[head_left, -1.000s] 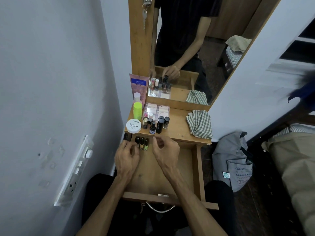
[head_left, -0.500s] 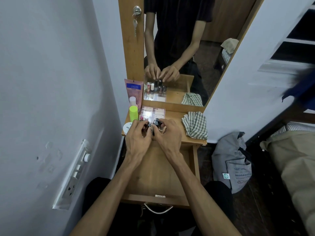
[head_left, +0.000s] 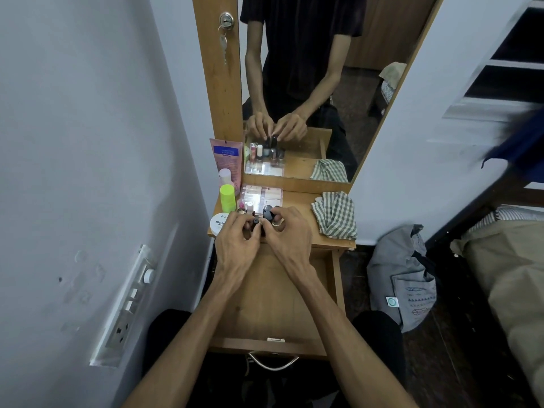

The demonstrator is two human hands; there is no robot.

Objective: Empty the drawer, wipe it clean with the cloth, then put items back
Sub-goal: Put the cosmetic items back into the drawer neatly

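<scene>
Drawer pulled fully out toward the person, its metal handle nearest; the visible floor of it looks bare, so by my reading the emptying step is at or near its end. Both forearms reach over the open drawer to the front edge of the tabletop. Left hand and right hand meet there, fingers curled in and pinching small dark-capped bottles — apparently setting them down among the cluster already standing upright. How many bottles each hand grips I cannot tell; the fingers hide them. Items are grouped at the tabletop's left, likely to keep them out of the drawer while it is wiped: a white round tin, a lime-green bottle, a clear compartment box and a pink tube leaning at the back. The checked cloth lies crumpled at the right, apart from the bottles — untouched, ready for wiping. Behind, the mirror repeats the hands.
</scene>
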